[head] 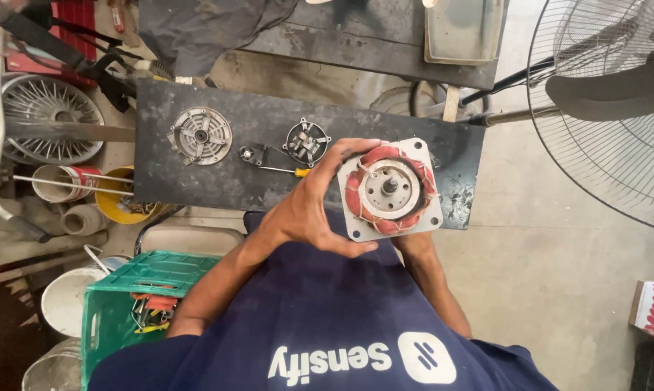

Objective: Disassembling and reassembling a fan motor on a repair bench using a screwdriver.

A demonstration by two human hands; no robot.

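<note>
Your bench, a dark scuffed slab, runs across the middle of the view, with a big fan standing to its right and a green crate of tools down by your left elbow. Above the bench's right end you hold the stator, a square grey plate with red windings ringed round a hub and a short shaft pointing up at you; it is off the bench, carried in both hands. Your left hand is clamped on its left edge, fingers over the top corner and thumb under the near one. Your right hand is mostly hidden beneath the plate, so I cannot tell how it grips, only that it seems to bear the weight from below. Well apart to the left lie a round finned cover, a smaller end cap, a little black fitting and a screwdriver just beside your left wrist. You look to be in the inspection step of a strip-down, turning the stator over. Any next move calls for a firm two-handed hold, fingers kept off the windings.
</note>
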